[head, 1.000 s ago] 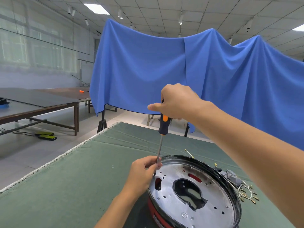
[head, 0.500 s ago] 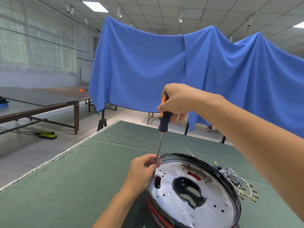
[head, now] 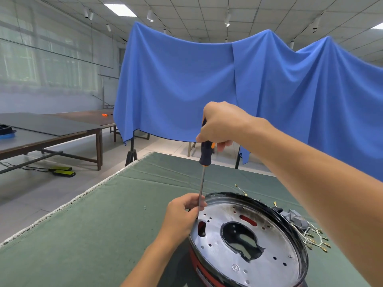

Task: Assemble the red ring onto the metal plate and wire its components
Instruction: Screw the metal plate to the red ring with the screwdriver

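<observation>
A round metal plate (head: 269, 253) with a black rim and a large central hole lies on top of the red ring (head: 202, 270), at the near right of the green table. A black and orange screwdriver (head: 205, 156) stands upright over the plate's left edge. My right hand (head: 219, 125) grips its handle from above. My left hand (head: 184, 214) pinches the lower shaft near the tip, hiding the tip and the screw spot. Grey connectors and white wires with brass terminals (head: 306, 230) lie just right of the plate, partly behind my right forearm.
The green felt table (head: 103, 235) has a frayed left edge, and a small screw (head: 144, 207) lies on it left of the plate. A blue cloth (head: 207, 85) hangs on stands behind. Dark wooden tables (head: 51, 131) stand at the far left.
My right hand has turned on the screwdriver handle, shifting its grip. The screwdriver stays upright on the same spot, and my left hand keeps pinching the shaft.
</observation>
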